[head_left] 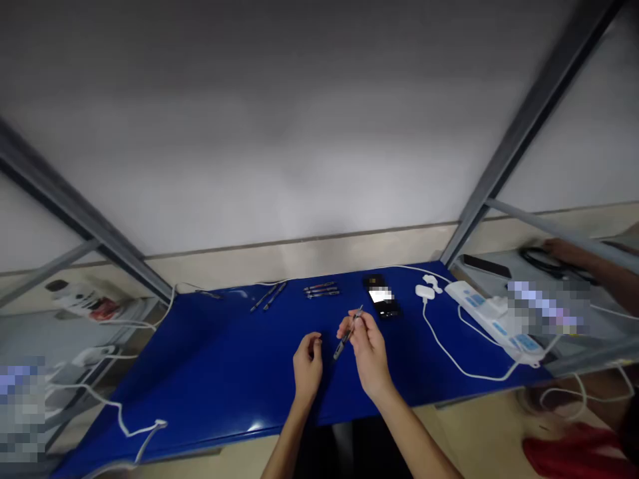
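My right hand (368,347) is closed in a pinch on a thin dark screwdriver (345,337), held tilted above the blue table top (214,372). My left hand (308,364) hovers just left of it with fingers curled, and what it holds, if anything, is too small to make out. A black phone (382,297) with a lit screen lies just beyond my right hand. Three small screwdrivers (321,290) lie side by side further back, and two thin tools (268,296) lie left of them.
A white power strip (492,319) with a plugged adapter and white cable (449,352) lies at the right. Another white cable (127,426) trails at the front left. Grey metal frame posts (519,133) flank the table. Another person's arm (594,266) reaches in at the far right.
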Demonstrator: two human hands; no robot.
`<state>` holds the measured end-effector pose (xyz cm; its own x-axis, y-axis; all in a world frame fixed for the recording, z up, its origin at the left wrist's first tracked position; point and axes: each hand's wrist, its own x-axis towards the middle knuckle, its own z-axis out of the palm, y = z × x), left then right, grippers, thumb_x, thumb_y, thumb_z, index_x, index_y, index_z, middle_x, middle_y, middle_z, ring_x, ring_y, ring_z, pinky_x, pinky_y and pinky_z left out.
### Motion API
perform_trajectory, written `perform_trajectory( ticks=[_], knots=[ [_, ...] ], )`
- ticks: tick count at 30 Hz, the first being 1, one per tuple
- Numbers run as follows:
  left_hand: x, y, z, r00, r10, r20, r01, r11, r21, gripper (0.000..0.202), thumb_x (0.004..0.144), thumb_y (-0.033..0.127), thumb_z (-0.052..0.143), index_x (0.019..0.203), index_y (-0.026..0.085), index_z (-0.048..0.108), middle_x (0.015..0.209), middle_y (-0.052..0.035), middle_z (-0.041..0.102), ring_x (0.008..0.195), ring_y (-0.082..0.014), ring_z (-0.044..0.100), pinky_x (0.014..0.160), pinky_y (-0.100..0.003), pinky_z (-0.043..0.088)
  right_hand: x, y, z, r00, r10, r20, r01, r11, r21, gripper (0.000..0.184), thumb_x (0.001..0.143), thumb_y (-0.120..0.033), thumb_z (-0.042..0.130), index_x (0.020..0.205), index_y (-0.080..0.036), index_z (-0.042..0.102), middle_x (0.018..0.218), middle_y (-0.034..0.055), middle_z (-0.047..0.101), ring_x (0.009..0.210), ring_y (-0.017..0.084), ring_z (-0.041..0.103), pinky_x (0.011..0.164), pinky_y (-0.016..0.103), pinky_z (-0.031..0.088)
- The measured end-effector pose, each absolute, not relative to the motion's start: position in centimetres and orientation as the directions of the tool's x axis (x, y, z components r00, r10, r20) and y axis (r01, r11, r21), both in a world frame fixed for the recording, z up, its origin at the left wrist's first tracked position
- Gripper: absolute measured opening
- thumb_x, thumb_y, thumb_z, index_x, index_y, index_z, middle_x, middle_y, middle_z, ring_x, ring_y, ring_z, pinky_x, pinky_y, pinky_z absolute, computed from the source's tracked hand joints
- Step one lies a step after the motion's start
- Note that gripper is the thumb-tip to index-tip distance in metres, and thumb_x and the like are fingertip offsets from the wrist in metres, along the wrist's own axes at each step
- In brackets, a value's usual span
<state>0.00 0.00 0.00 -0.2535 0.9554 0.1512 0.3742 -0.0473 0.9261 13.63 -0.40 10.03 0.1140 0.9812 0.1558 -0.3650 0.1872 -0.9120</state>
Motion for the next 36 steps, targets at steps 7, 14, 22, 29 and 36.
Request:
perform_trajectory(
  ticks=[7,14,22,29,36],
  knots=[
    [0.2,0.0,-0.1,-0.232,0.963,0.134,0.362,-0.043,0.931,0.031,0.091,0.039,0.044,0.102,0.018,0.065,0.095,-0.0079,0.070,0.087,-0.0205,0.065,0.082,-0.033,0.049,14.3,-2.5,14.5,0.027,0.990,0.138,-0.582,0.128,-0.803,0.019,0.096,-0.037,0.050,0.105,-0.021,0.057,0.081,0.0028,0.063,0.076,0.017,0.062,0.074,0.033,0.050],
    [0.4,-1.0,2.1,-0.240,0.970,0.048,0.220,0.006,0.976,0.043,0.090,0.053,0.044,0.098,0.017,0.066,0.090,-0.0079,0.069,0.082,-0.0198,0.063,0.074,-0.030,0.048,14.5,-3.1,15.5,0.028,0.988,0.154,-0.587,0.141,-0.797,0.021,0.096,-0.038,0.051,0.105,-0.020,0.056,0.085,0.0048,0.066,0.078,0.018,0.064,0.073,0.034,0.051],
    [3.4,-7.4,7.5,0.235,0.971,-0.055,-0.031,0.064,0.997,0.040,0.093,0.047,0.048,0.108,0.014,0.066,0.088,-0.0068,0.069,0.081,-0.0175,0.061,0.075,-0.027,0.047,15.4,-4.0,10.5,0.014,1.000,0.017,-0.279,0.020,-0.960,0.035,0.094,-0.052,0.048,0.107,-0.021,0.055,0.092,0.0085,0.071,0.082,0.020,0.068,0.063,0.027,0.052],
    [2.1,-6.5,5.6,0.181,0.982,-0.062,0.154,0.034,0.987,0.037,0.095,0.046,0.044,0.111,0.017,0.063,0.090,-0.0058,0.072,0.086,-0.0186,0.065,0.080,-0.028,0.047,17.3,-3.9,5.7,-0.052,0.989,0.137,0.142,0.143,-0.979,0.038,0.096,-0.047,0.045,0.123,-0.022,0.052,0.109,0.0114,0.069,0.102,0.023,0.066,0.090,0.039,0.052],
    [-5.9,2.8,3.2,-0.273,0.944,0.187,0.758,0.092,0.645,0.027,0.094,0.040,0.044,0.106,0.021,0.059,0.096,-0.0086,0.068,0.096,-0.0240,0.063,0.079,-0.032,0.046,22.9,-3.6,-0.7,0.063,0.942,0.329,0.671,0.204,-0.713,0.037,0.096,-0.043,0.044,0.126,-0.022,0.052,0.120,0.0120,0.060,0.113,0.028,0.055,0.095,0.049,0.049]
  ],
)
